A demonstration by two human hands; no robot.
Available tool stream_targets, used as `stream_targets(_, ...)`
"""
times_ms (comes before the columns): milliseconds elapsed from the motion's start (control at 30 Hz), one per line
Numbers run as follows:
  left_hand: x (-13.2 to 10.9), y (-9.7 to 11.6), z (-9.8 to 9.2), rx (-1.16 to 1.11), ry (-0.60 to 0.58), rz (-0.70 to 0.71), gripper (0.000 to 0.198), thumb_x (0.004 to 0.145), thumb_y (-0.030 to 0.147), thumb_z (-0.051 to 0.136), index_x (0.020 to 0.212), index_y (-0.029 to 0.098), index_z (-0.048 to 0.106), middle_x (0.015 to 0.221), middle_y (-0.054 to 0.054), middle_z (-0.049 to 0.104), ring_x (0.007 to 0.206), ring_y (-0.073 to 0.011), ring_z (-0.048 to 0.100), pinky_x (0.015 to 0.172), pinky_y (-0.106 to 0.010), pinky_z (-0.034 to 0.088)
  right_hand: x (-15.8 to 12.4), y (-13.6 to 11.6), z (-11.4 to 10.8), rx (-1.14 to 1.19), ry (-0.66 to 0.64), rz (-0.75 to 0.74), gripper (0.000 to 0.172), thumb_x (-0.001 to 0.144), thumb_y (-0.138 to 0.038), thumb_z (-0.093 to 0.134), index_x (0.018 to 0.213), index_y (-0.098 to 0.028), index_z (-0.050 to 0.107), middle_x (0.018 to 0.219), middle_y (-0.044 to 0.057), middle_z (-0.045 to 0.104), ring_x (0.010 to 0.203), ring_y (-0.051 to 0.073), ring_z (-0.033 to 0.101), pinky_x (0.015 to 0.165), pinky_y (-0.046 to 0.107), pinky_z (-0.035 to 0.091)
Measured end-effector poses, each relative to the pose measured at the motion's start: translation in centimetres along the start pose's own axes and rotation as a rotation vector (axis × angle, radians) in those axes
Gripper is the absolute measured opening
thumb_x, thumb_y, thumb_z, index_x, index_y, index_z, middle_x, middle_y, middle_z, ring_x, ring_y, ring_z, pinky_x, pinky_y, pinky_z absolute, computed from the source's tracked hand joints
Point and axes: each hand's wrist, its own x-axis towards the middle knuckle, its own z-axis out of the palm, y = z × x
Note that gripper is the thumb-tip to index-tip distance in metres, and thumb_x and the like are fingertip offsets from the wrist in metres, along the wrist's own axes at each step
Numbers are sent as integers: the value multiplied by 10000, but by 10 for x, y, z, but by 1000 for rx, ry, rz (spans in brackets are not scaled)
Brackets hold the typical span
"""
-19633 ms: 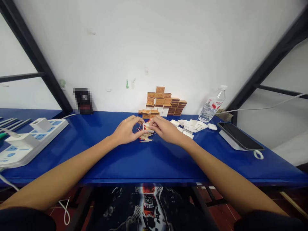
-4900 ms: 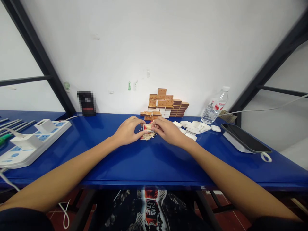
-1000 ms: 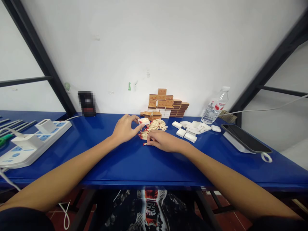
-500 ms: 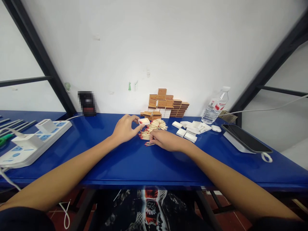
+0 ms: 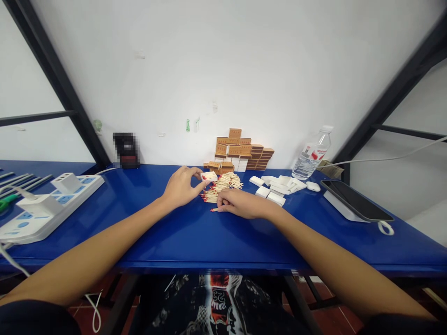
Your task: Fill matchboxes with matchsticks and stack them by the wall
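My left hand [image 5: 182, 187] pinches a small white matchbox tray [image 5: 209, 177] between thumb and fingers, just above the left edge of the match pile. Some red-tipped matches lie inside the tray. My right hand [image 5: 239, 203] is closed low at the near side of the pile, its fingertips gripping matches [image 5: 214, 210] whose red heads point left; how many is hidden by the fingers. The loose match pile [image 5: 228, 182] spreads on the blue table between both hands, with most visible heads toward the left.
Orange-brown matchboxes [image 5: 234, 150] are stacked against the wall behind the pile. White matchbox trays [image 5: 279, 185] lie to the right, near a water bottle [image 5: 312, 156], a white earbud case [image 5: 313, 186] and a propped phone [image 5: 356, 200]. A power strip [image 5: 52, 209] occupies the left.
The matches at my right fingertips now show as a tighter, shorter bunch beneath the fingers. My left hand and the tray have barely moved.
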Motion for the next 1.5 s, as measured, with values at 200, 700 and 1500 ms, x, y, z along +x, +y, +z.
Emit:
stream_targets(200,0,0,0,0,0,10,230,948,437,709,1042,228,690,1004,-30,782,998,-258,663,870,-401,495,-1,-2,1,-26,-3,0,126,1013,-223,633,895,-181,649,917,66,702,816,195,603,723,290,427)
stream_targets(700,-3,0,2,-91,-97,182,280,965,451,676,1103,208,695,1040,-60,751,1043,-260,653,920,-410,519,-5,3,-23,133,291,-85,192,1053,-320,528,905,-205,568,816,10,563,741,174,501,685,293,385)
stream_targets(1500,-7,7,1,-150,-163,251,370,971,503,673,1184,201,702,1065,-89,720,1025,-256,671,898,-425,554,-1,4,-11,-14,478,-82,87,1028,-254,590,968,-211,544,969,50,632,788,185,594,702,299,423)
